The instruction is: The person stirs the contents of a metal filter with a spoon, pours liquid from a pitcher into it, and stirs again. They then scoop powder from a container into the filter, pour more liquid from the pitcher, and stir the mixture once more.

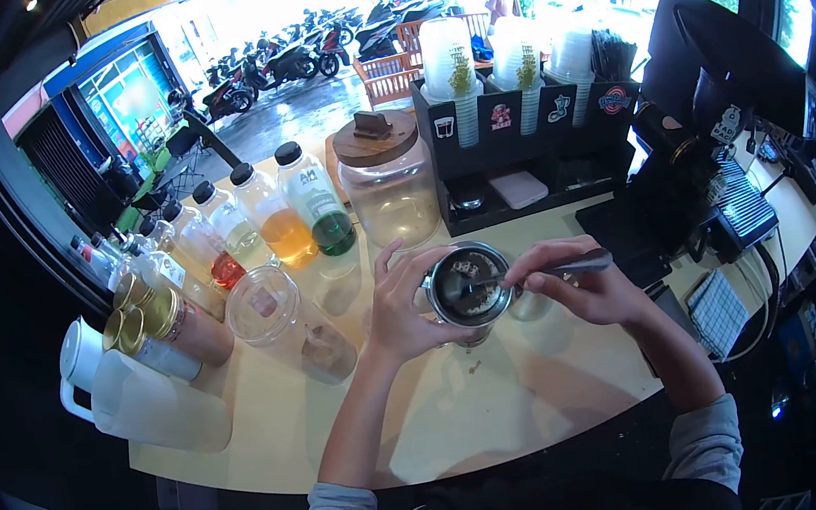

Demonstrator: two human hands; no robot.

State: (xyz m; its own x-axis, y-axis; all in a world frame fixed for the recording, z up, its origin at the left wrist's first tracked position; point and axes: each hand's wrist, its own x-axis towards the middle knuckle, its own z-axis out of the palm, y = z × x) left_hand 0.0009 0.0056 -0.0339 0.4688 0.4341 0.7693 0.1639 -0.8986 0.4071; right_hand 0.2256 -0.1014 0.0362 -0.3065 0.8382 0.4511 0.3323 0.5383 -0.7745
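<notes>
My left hand (404, 306) is wrapped round the side of a round metal cup (433, 297), thumb and fingers on opposite sides. The cup is dark inside, with pale clumps or foam on its contents; I cannot make out what they are. My right hand (583, 290) is closed on a metal spoon (585, 262), whose lower end reaches into the cup. To the left of my left hand stands a clear plastic container (327, 353), close to a wide clear jar with a round lid (263, 307).
Bottles of coloured syrup (287, 234) line the counter's left side, with a white jug (159, 409) nearer me. A large glass jar with a wooden lid (389, 192) stands behind my hands. Beyond it is a black cup organizer (527, 151); a dark machine (673, 195) sits right.
</notes>
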